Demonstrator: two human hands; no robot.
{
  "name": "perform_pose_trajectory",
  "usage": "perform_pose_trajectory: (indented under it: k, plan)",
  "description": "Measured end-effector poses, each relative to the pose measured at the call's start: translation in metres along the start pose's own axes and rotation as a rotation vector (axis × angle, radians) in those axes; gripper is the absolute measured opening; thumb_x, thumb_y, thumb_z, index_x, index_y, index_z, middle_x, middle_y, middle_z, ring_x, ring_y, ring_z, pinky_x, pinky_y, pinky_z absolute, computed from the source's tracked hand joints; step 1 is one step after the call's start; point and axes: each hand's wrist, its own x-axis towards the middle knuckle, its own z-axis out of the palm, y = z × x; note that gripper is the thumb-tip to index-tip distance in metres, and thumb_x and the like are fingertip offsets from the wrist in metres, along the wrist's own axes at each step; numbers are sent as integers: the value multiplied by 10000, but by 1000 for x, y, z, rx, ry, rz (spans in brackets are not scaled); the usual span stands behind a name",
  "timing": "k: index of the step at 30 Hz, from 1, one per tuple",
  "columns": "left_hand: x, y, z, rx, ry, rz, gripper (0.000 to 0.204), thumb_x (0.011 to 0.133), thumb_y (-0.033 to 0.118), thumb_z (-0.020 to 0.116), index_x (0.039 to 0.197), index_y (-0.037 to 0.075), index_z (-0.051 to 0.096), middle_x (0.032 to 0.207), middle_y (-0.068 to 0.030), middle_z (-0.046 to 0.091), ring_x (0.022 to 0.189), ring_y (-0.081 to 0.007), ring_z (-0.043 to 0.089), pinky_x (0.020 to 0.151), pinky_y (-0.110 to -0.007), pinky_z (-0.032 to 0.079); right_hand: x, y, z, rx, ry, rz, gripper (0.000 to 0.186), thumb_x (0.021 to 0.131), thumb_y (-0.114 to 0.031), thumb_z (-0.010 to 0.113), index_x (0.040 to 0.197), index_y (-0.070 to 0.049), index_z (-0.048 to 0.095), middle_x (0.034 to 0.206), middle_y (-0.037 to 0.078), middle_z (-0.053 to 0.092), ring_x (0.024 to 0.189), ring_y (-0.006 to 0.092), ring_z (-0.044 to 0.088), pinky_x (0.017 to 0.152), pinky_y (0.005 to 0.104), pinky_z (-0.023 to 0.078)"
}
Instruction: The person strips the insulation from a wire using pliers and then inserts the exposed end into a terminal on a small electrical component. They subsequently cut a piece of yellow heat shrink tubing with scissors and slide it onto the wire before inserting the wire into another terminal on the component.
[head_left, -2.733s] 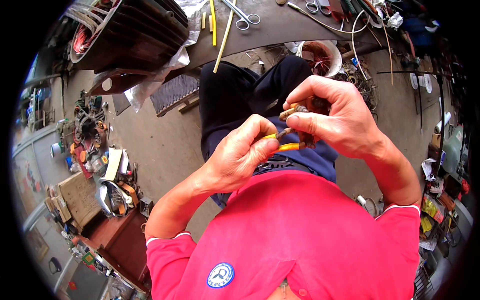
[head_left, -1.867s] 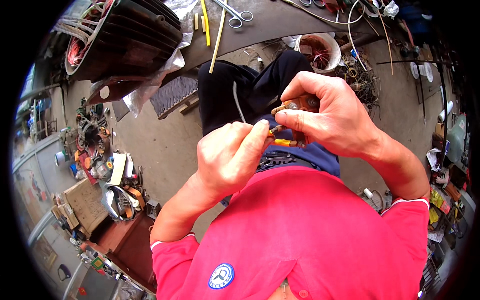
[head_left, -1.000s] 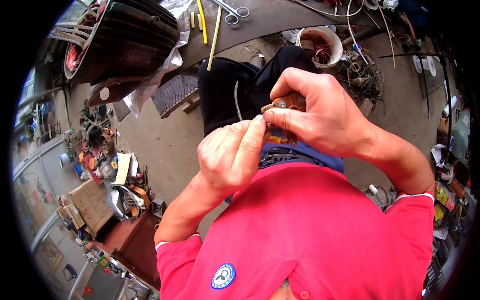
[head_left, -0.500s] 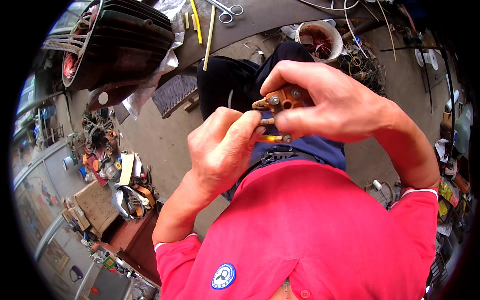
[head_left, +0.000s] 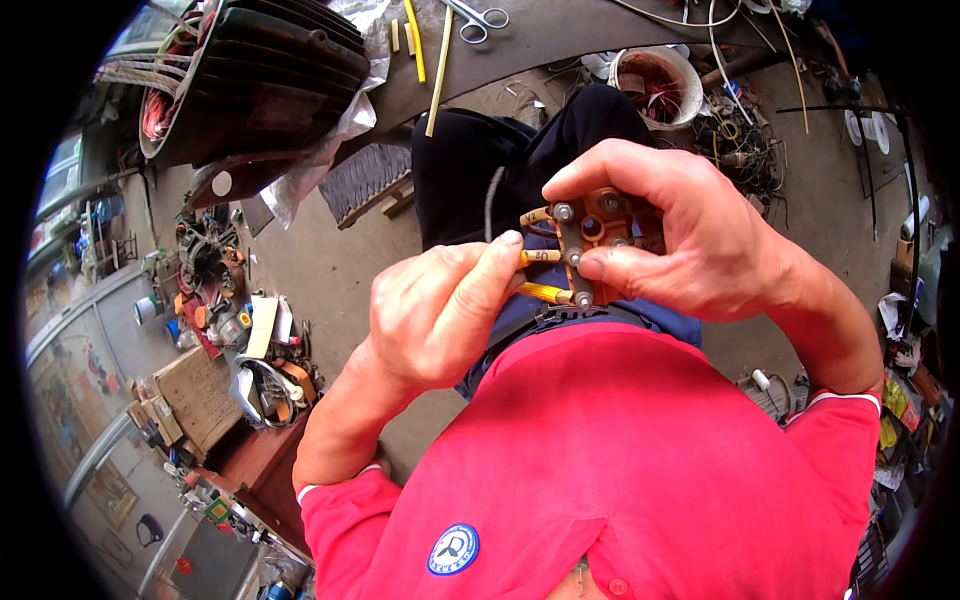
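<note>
My right hand (head_left: pixel 690 225) grips an orange-brown terminal block (head_left: pixel 592 228) with metal studs and nuts, its thumb pressed near the middle stud on the left side. Three sleeved wire leads reach the block's left edge. The middle yellow-sleeved lead (head_left: pixel 543 257) is pinched between the thumb and fingers of my left hand (head_left: pixel 440 305). Below it, another yellow lead (head_left: pixel 545 292) ends at the lower stud, and a tan-sleeved lead (head_left: pixel 536 216) meets the upper one. Both hands hold the work above my lap. My left fingertips are partly hidden behind the thumb.
A finned motor housing (head_left: pixel 270 80) with bundled wires stands at the upper left. Scissors (head_left: pixel 477 20) and yellow sleeving (head_left: pixel 415 42) lie on the dark bench (head_left: pixel 540 50). A white bucket (head_left: pixel 690 85) of wire scraps sits beyond my knees. Cluttered parts line both sides.
My right thumb has shifted, uncovering more of the block and its studs. My left hand has drawn slightly left and down, still pinching the middle lead. The whole view has shifted a little.
</note>
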Motion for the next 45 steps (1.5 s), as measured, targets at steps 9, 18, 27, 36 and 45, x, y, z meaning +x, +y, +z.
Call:
perform_pose_trajectory:
  k: [9, 18, 27, 36, 45]
  plan:
    - [16, 5, -20, -1276, -365, -1111, 198, 1008, 90, 641, 1168, -8, 705, 763, -33, 648, 619, -59, 571, 523, -211, 428, 3, 5, -2, -566, 51, -612, 368, 712, 3, 759, 1067, -27, 663, 979, 105, 681, 736, 245, 679, 603, 339, 544]
    - [15, 12, -4, -414, -147, -343, 198, 872, 1, 705, 1059, -62, 686, 720, -102, 618, 571, -144, 576, 487, -279, 458, 5, 10, -10, -245, -66, -351, 403, 798, 17, 726, 1185, 10, 615, 898, 114, 660, 739, 227, 688, 618, 342, 553]
    - [11, 6, 3, -22, -109, 30, 258, 773, -4, 737, 1008, -72, 654, 737, -101, 598, 545, -187, 568, 461, -300, 441, 9, -11, -17, 106, -205, 291, 374, 853, -24, 733, 1204, 30, 613, 975, 84, 678, 902, 115, 660, 797, 293, 556]
    - [6, 15, -1, -795, -214, -523, 160, 955, 38, 676, 1090, -44, 651, 867, -109, 680, 699, -187, 644, 636, -309, 507, 0, -3, -7, -474, -85, -441, 473, 699, -13, 793, 1136, -2, 610, 1003, 151, 681, 802, 334, 693, 647, 382, 563]
    - [3, 12, -14, -699, -207, -489, 135, 967, 62, 647, 1083, -6, 658, 812, -120, 624, 661, -241, 610, 602, -347, 485, 2, -2, -3, -421, -40, -511, 497, 703, 23, 777, 1169, 7, 605, 1000, 167, 674, 760, 303, 691, 619, 355, 565]
